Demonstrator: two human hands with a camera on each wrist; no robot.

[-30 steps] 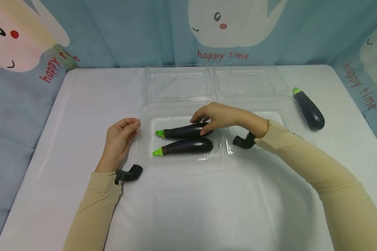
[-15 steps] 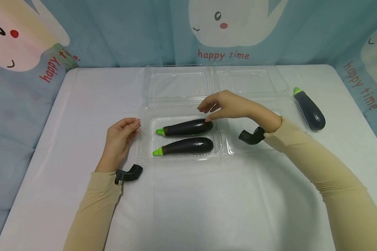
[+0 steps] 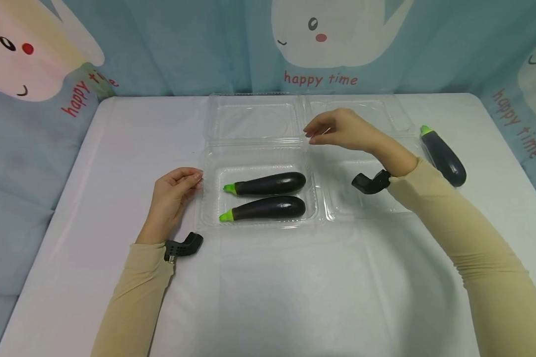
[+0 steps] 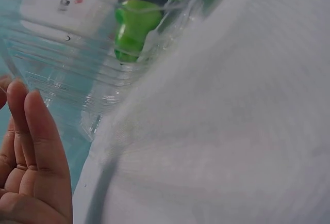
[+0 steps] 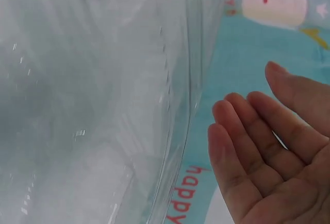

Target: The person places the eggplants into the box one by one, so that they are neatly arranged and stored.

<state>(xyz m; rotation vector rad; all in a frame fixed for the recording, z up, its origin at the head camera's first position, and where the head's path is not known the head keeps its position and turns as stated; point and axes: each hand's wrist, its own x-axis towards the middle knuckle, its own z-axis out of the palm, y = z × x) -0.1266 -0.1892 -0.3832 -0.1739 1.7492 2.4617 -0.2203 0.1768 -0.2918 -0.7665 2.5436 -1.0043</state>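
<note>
Two eggplants, an upper one (image 3: 272,184) and a lower one (image 3: 270,208), lie side by side in the left clear plastic clamshell box (image 3: 212,198), green stems to the left. My left hand (image 3: 171,203) pinches the box's left rim between thumb and fingers. In the left wrist view its fingertips (image 4: 34,97) meet at the box edge, with the thumb mostly cut off. My right hand (image 3: 346,131) is above the right clamshell box (image 3: 339,215), its fingers loosely bent and holding nothing. In the right wrist view its palm and fingers (image 5: 221,146) show a gap to the thumb.
Another eggplant (image 3: 444,157) lies on the white table (image 3: 303,287) at the right, beside the right box. Both boxes have their lids raised back, the left lid (image 3: 254,119) and the right lid (image 3: 384,114). A blue curtain (image 3: 196,44) hangs behind the table.
My right hand has let go of the upper eggplant and moved up and to the right, over the right box. The left hand stays at the left rim.
</note>
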